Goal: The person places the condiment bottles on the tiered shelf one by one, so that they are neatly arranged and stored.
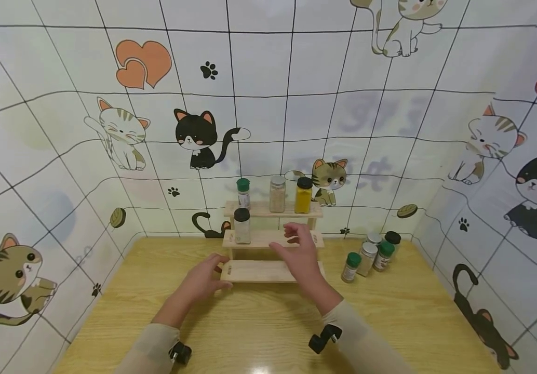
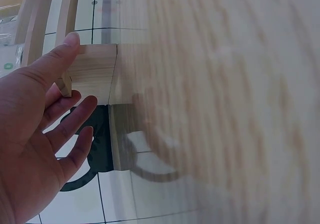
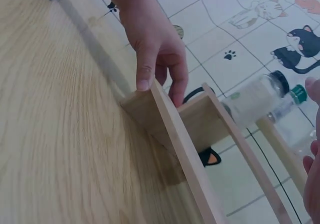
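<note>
A pale, three-stepped wooden rack (image 1: 261, 238) stands near the back edge of the wood-grained tabletop (image 1: 250, 324); the left hand (image 1: 204, 278) pinches its flat lowest shelf (image 1: 259, 271), the right hand (image 1: 302, 257) hovers empty, fingers loosely bent, thumb apart

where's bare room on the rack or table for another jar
Bare: the bottom shelf, right of the left hand; the middle shelf, between the black-capped jar and the right hand; the table, left of the left hand. Crowded: the table's right side, where a jar cluster stands. The top shelf holds three jars.
</note>
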Tool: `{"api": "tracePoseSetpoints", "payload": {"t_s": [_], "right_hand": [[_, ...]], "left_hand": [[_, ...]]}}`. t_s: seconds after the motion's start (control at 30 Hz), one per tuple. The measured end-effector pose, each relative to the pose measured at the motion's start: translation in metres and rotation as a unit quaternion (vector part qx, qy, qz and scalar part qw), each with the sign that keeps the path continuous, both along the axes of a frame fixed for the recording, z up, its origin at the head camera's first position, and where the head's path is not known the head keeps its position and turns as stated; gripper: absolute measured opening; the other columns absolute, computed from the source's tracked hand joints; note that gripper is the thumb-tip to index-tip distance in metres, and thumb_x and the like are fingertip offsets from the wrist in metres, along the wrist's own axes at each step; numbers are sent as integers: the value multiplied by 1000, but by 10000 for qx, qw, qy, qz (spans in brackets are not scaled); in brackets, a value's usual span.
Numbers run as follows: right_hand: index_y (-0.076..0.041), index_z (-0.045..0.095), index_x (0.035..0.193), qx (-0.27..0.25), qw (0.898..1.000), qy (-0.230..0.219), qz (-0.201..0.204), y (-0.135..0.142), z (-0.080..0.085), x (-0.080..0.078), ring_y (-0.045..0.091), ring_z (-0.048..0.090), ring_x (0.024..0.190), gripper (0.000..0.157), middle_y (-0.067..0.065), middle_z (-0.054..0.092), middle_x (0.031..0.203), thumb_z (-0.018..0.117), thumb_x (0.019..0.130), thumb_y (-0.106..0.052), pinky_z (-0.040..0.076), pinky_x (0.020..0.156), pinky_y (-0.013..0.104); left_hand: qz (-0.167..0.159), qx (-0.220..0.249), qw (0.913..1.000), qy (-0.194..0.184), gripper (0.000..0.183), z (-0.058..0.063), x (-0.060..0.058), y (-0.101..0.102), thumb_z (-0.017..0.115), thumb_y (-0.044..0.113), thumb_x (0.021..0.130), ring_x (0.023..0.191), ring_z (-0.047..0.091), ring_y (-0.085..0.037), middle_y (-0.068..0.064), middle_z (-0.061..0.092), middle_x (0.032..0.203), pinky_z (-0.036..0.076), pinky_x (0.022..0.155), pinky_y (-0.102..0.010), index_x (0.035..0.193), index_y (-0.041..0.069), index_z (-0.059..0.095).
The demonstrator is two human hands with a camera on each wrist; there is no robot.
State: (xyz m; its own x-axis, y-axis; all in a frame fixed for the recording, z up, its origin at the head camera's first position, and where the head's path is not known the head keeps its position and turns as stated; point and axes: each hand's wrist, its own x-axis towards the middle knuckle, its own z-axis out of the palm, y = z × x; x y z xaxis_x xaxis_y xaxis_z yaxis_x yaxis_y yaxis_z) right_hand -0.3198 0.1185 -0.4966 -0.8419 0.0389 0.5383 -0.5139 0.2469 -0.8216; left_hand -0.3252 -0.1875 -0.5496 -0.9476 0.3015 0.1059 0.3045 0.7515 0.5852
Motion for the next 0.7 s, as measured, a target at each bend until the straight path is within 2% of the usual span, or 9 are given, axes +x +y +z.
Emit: {"api": "tracePoseSetpoints", "payload": {"t_s": [0.13,0.33,0.4,0.57,0.7], "right_hand": [[-13,64,136,233,9992,74,-318,29,-2,15,29,61,116,53,7,61,126,94,92,-16,54,100,50],[-3,65,134,268,9957,237,-854,71,-9,32,26,61,115,54,22,62,126,94,90,-8,53,97,46],[0,64,135,272,9942,166,-1027,83,-11,36,26,60,115,54,24,61,127,94,90,-6,52,97,41],[-2,62,138,382,9881,-202,-1475,113,-20,45,25,56,114,53,18,58,129,91,94,-7,50,97,37],[-4,63,138,509,9831,-240,-1741,131,-27,51,26,55,116,50,15,56,130,90,96,-9,50,99,37]], "left_hand": [[-5,70,10000,-2,71,-2,1,0,100,26,85,117,73,-27,-5,66,141,60,97,-55,146,10,66],[87,43,9999,-55,71,-3,1,1,99,26,86,118,73,-25,-1,66,141,60,98,-53,147,14,66],[94,19,9999,-49,71,-4,0,1,99,27,86,119,72,-24,0,66,141,60,98,-53,147,14,66],[107,2,9999,-58,70,-3,0,0,99,27,87,119,72,-24,0,66,141,60,98,-53,147,15,66],[116,-8,9999,-73,70,-3,-1,-1,99,28,87,119,72,-24,0,66,141,59,99,-53,148,16,66]]}}
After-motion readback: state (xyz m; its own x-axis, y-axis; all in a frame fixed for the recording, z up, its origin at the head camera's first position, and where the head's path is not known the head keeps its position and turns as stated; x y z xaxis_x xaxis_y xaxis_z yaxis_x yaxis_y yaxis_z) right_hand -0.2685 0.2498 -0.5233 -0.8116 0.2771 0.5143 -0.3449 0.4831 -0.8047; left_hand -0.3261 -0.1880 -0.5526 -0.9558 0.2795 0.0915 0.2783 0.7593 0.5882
